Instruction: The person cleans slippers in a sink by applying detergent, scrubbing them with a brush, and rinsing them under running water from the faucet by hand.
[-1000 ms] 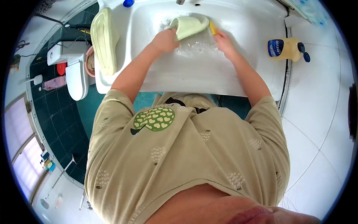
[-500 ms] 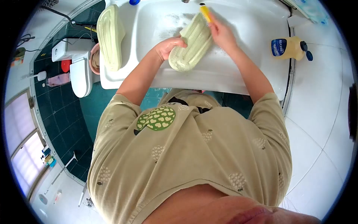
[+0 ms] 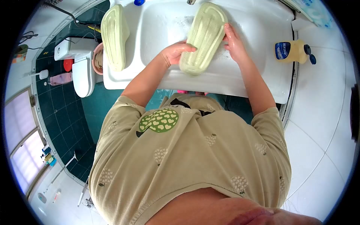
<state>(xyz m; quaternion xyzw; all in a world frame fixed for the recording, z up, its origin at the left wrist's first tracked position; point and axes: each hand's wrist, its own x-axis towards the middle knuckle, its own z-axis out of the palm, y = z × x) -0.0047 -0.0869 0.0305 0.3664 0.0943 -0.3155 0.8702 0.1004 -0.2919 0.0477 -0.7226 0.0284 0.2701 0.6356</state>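
A pale green slipper (image 3: pixel 204 37) is held over the white sink (image 3: pixel 157 71), its grooved sole facing up and its long side slanting. My left hand (image 3: pixel 178 52) grips the lower left edge, thumb on top and other fingers hidden underneath. At the right edge, my right hand (image 3: pixel 235 43) holds the slipper with its fingertips against the rim; part of its fingers is out of sight. No yellow brush shows. A second pale green slipper (image 3: pixel 113 39) lies on the sink's left ledge, not touched by either hand.
A bottle (image 3: pixel 290 51) with a blue label lies on the right, its cap open. Near the sink's top edge are a blue cap (image 3: pixel 139 2) and a metal drain fitting or tap end (image 3: pixel 191 2). A toilet (image 3: pixel 83 77) and a pink basin (image 3: pixel 98 60) stand at left.
The yellow brush in my right hand has gone from sight, and that hand has moved down and right to the slipper's edge. The held slipper has shifted right and turned a little more upright.
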